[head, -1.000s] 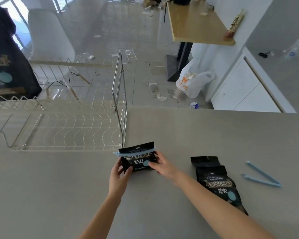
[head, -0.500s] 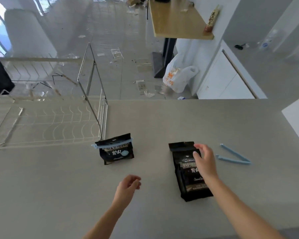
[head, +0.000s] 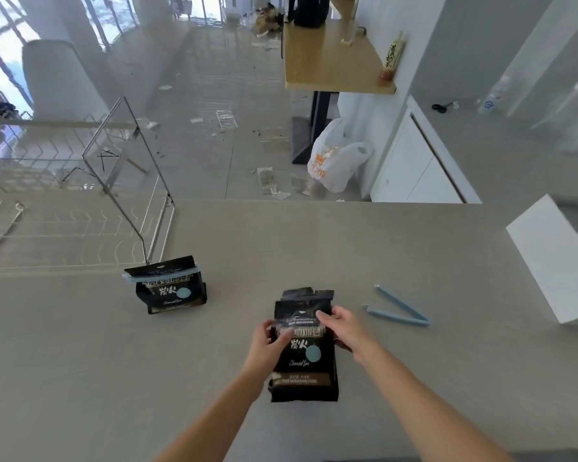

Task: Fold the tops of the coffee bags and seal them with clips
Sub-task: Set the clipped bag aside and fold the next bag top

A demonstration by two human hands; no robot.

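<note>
A black coffee bag (head: pixel 303 358) lies flat on the grey counter in front of me, its top unfolded and pointing away. My left hand (head: pixel 266 341) grips its left edge and my right hand (head: pixel 342 328) grips its right edge near the top. A second black coffee bag (head: pixel 171 290) stands to the left, top folded, with a light blue clip (head: pixel 161 276) across the fold. An open light blue clip (head: pixel 396 310) lies on the counter right of my right hand.
A wire dish rack (head: pixel 80 225) stands at the back left of the counter (head: pixel 314 248). A white box (head: pixel 558 261) sits at the right edge. Beyond the counter's far edge the floor lies well below, with a plastic bag (head: pixel 334 161).
My hands let go of the clipped bag on the left. Both have moved to the second bag, which now lies straight in front of me with a hand on each side.
</note>
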